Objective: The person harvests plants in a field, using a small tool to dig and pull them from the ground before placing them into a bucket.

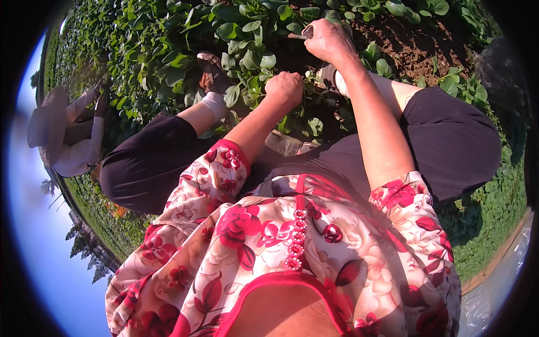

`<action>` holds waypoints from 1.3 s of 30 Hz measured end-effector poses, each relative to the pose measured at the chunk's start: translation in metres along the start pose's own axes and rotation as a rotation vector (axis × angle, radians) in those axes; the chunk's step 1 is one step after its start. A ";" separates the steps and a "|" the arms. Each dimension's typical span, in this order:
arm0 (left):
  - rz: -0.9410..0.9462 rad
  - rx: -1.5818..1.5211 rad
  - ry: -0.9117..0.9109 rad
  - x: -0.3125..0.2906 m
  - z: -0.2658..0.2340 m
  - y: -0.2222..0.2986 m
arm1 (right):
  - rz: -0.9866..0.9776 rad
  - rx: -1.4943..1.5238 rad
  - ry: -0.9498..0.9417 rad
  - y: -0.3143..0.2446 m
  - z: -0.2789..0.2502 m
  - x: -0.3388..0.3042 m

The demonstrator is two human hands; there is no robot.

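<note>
My left hand (284, 90) is closed in a fist low among broad-leaved green plants (247, 56). What its fingers hold, if anything, is hidden beneath the knuckles. Farther out and to the right, my right hand (328, 42) is wrapped round a small hand tool (306, 32). Only a short, brownish-grey end of that tool sticks out to the left of the fist, so its kind cannot be told. Green leaves surround both hands, and the two are apart from each other.
Bare brown soil (415, 48) lies right of my right hand. My left shoe (212, 73) and right shoe (328, 77) rest among the plants. Another person (73, 132) in a wide hat crouches at the far left. Pale plastic sheeting (499, 281) lies at the lower right.
</note>
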State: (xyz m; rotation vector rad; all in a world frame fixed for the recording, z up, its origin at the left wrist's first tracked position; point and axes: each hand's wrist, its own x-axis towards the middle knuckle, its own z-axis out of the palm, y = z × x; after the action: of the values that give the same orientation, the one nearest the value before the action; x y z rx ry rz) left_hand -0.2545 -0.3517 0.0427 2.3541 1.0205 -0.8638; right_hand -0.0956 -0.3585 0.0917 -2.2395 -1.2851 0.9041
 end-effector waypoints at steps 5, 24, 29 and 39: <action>-0.036 0.080 0.176 0.044 0.011 0.002 | -0.017 -0.072 -0.009 -0.001 -0.002 -0.007; -0.262 -0.283 0.315 0.105 0.059 -0.080 | -0.065 -0.148 -0.131 -0.007 0.049 -0.022; -0.262 -0.300 0.367 0.108 0.066 -0.090 | -0.072 -0.210 -0.180 0.005 0.062 -0.023; -0.346 -0.488 0.261 0.049 0.037 -0.091 | 0.049 -0.081 -0.101 -0.001 0.021 -0.027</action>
State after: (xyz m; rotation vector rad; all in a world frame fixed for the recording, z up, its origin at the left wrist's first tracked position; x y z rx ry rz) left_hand -0.3114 -0.2919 -0.0301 1.9315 1.5739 -0.3557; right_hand -0.1207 -0.3812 0.0864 -2.3234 -1.3377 1.0115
